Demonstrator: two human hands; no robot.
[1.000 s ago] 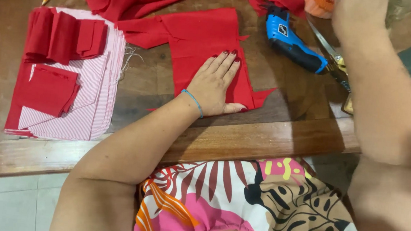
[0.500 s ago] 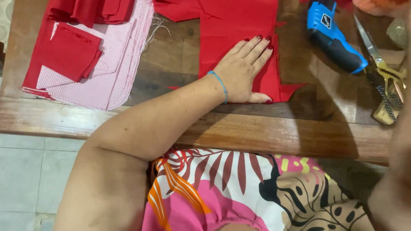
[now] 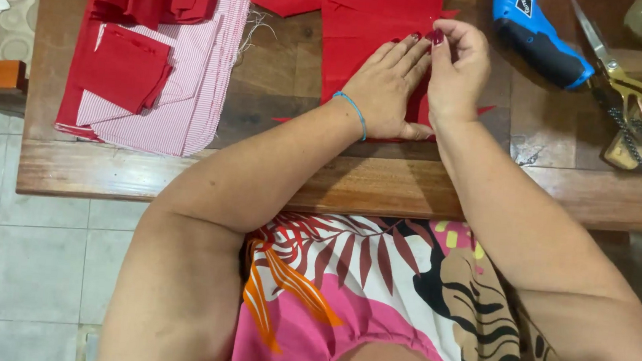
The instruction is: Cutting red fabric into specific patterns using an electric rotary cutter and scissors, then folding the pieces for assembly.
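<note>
Centrally, at upper middle of frame: red fabric piece (image 3: 364, 23) spread on wooden tabletop (image 3: 275, 177). Left hand (image 3: 385, 94) flat, fingers extended, pressing fabric down. Right hand (image 3: 458, 69) just beside, fingertips pinched at fabric edge. Upper left: folded red and striped cloth stack (image 3: 155, 60). Upper right: blue cordless tool (image 3: 542, 41), scissors (image 3: 623, 74).

Bare wood of the table (image 3: 284, 71) lies open between the red cloth piece (image 3: 363, 31) and the striped fabric stack (image 3: 191, 79) to the left. To the right, the blue power tool (image 3: 542, 41) and scissors (image 3: 620, 70) crowd the tabletop; the near table edge is unobstructed
</note>
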